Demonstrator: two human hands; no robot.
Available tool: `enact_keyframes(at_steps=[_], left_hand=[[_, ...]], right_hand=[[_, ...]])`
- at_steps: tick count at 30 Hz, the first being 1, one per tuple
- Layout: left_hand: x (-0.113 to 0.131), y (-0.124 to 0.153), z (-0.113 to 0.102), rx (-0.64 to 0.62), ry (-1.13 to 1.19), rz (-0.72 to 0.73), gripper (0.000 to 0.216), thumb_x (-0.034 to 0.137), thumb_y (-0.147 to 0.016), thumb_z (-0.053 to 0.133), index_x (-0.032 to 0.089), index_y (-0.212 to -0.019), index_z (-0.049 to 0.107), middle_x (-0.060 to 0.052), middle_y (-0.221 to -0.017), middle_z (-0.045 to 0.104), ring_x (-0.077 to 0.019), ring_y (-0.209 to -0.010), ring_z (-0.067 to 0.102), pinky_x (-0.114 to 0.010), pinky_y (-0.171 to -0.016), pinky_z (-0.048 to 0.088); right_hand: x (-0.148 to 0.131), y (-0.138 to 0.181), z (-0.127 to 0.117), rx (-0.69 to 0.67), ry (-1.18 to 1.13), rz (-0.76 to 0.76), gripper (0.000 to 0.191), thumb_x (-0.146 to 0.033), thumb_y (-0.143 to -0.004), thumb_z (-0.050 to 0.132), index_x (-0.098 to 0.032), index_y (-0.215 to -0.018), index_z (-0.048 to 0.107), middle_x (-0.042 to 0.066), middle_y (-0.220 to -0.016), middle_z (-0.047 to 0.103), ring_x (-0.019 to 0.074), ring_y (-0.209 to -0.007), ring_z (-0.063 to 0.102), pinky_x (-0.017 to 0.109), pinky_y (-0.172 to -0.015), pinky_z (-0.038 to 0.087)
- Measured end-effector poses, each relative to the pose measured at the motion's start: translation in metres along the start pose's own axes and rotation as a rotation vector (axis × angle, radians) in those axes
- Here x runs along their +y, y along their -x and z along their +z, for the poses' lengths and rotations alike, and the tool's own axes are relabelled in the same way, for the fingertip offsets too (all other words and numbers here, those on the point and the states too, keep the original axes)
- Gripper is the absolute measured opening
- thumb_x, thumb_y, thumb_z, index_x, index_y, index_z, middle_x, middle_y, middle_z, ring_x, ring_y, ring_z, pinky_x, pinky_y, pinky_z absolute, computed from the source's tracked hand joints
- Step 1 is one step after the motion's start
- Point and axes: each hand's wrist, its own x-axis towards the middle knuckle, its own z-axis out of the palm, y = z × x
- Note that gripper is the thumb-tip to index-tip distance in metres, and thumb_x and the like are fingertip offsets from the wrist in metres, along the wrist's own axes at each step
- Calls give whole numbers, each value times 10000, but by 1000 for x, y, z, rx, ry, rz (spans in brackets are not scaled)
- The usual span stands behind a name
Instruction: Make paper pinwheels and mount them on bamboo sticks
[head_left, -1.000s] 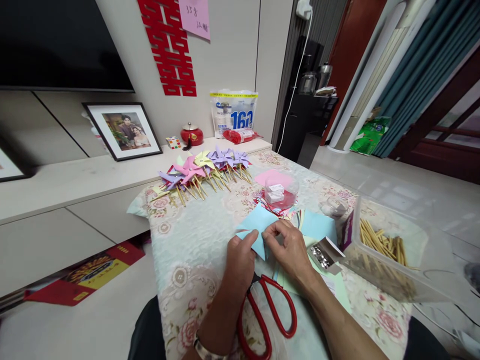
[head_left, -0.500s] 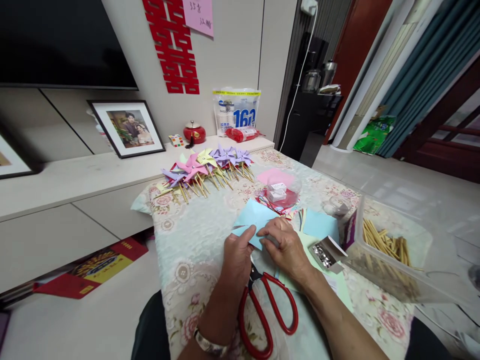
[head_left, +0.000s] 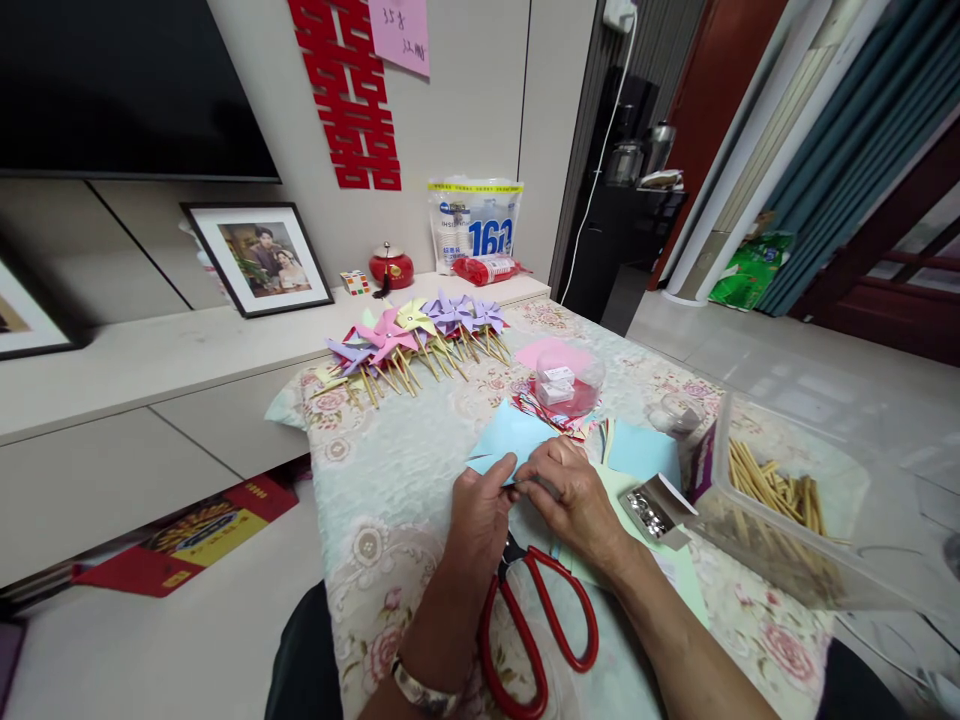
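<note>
A light blue sheet of paper (head_left: 510,432) with a slit on its left side is held above the table. My left hand (head_left: 480,505) pinches its near edge, thumb on top. My right hand (head_left: 566,490) is closed at the near right corner, fingertips pressed together on the paper; part of the corner is hidden by the fingers. Just below my hands lie red-handled scissors (head_left: 536,620), blades partly covered by my left hand. Right of my right hand, an open small box of metal fasteners (head_left: 651,512) rests on pale green paper (head_left: 686,585).
Several finished pinwheels (head_left: 412,335) lie at the table's far side. A clear round container (head_left: 570,385) holds small white boxes. More blue paper (head_left: 641,452) lies to the right, beside a plastic bin (head_left: 757,545) of wooden sticks (head_left: 776,485). A floral cloth (head_left: 382,450) covers the table.
The paper's near corner, visible between my hands before, is now mostly covered as my fingers have come closer together. The camera view has shifted slightly.
</note>
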Motion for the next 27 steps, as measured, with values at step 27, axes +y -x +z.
enact_keyframes(at_steps=[27], left_hand=[[0, 6, 8, 4, -135, 64, 164, 287, -638, 741, 166, -661, 632, 0, -652, 592, -139, -597, 503, -262, -558, 419]], right_hand=[[-1, -6, -3, 71, -313, 461, 186, -277, -809, 611, -197, -644, 577, -21, -652, 541, 160, -656, 526, 273, -633, 377]])
